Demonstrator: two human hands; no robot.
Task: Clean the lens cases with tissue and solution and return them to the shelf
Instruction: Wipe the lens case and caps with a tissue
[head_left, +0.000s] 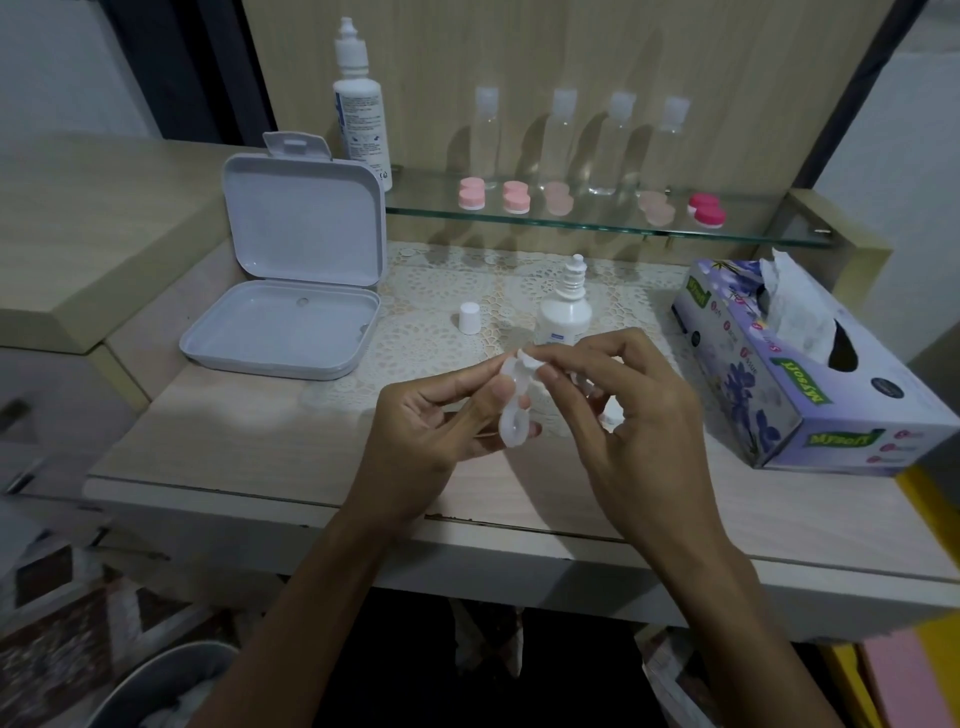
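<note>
My left hand (436, 415) holds a clear white lens case (511, 415) upright between thumb and fingers, above the table's front. My right hand (623, 395) pinches a small white piece of tissue (527, 358) against the case's upper well. White bits, likely caps, show behind my right fingers (608, 413). A small open solution bottle (563, 306) stands just behind my hands, its white cap (469, 316) to the left on the lace mat. Several pink lens cases (516, 197) and a dark pink one (706, 209) sit on the glass shelf (597, 226).
An open white plastic box (291, 291) lies at the left. A purple tissue box (810, 364) stands at the right with a tissue sticking up. A tall solution bottle (361, 109) and several clear bottles (618, 140) stand at the back. A bin (171, 686) is below left.
</note>
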